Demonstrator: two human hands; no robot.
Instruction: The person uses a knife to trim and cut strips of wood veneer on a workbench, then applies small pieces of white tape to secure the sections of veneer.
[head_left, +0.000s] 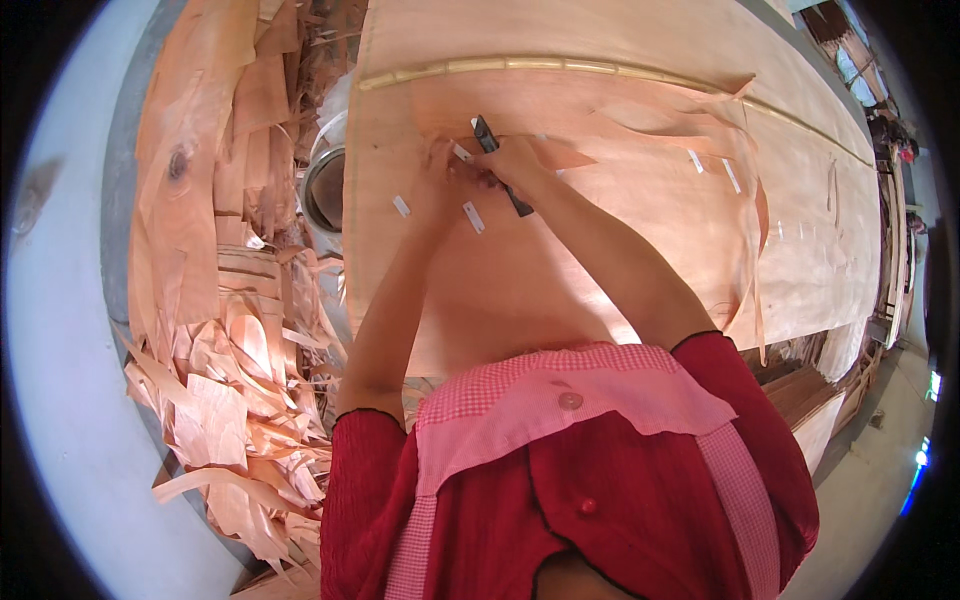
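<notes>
A broad sheet of pale wood veneer (pixel 520 270) lies in front of me, with a thinner reddish veneer piece (pixel 565 155) on top. My right hand (pixel 512 162) is closed around a long dark utility knife (pixel 485 134), which slants across the fingers with its light tip pointing away from me. Close beside it, my left hand (pixel 436 168) rests low over the veneer with its fingers bent together; what they pinch is hidden. A small white strip (pixel 462 152) shows between the two hands. Nearer to me lies another white strip (pixel 473 217), and a white piece (pixel 401 206) sits to the left.
A bamboo pole (pixel 510 63) runs across the sheet's far part. Narrow veneer strips (pixel 757 215) and more white pieces (pixel 731 176) lie at right. Left of the sheet stand a round metal-rimmed container (pixel 325 190) and a heap of veneer scraps (pixel 240 400).
</notes>
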